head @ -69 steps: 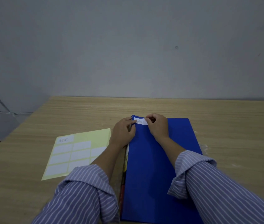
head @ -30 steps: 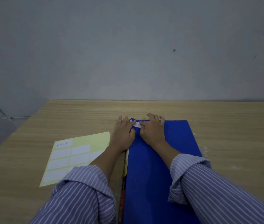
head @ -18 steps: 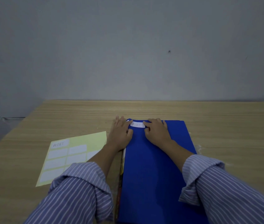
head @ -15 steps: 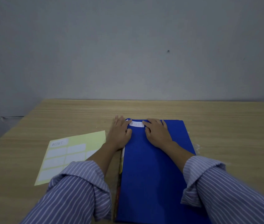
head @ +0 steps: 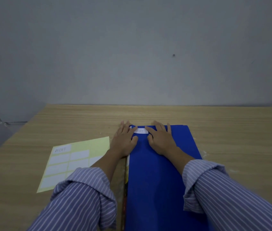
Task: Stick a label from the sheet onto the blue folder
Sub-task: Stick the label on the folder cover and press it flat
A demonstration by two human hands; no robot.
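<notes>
The blue folder [head: 158, 172] lies lengthwise on the wooden table in front of me. A small white label [head: 141, 131] with handwriting sits flat near its far left corner. My left hand [head: 125, 139] rests palm down across the folder's left edge, fingers spread, touching the label's left end. My right hand [head: 161, 139] lies flat on the folder, its index finger on the label's right end. Neither hand holds anything. The pale yellow label sheet [head: 72, 161] lies to the left, with several white labels, one of them written on.
The wooden table [head: 232, 130] stretches to a grey wall at the back. Its left edge runs diagonally past the label sheet. A stack of paper edges [head: 127, 165] shows under the folder's left side. My striped sleeves fill the lower view.
Both hands went from pinching the label over the folder's corner to lying flat on it. The label now sits flat on the folder, visible between my fingers.
</notes>
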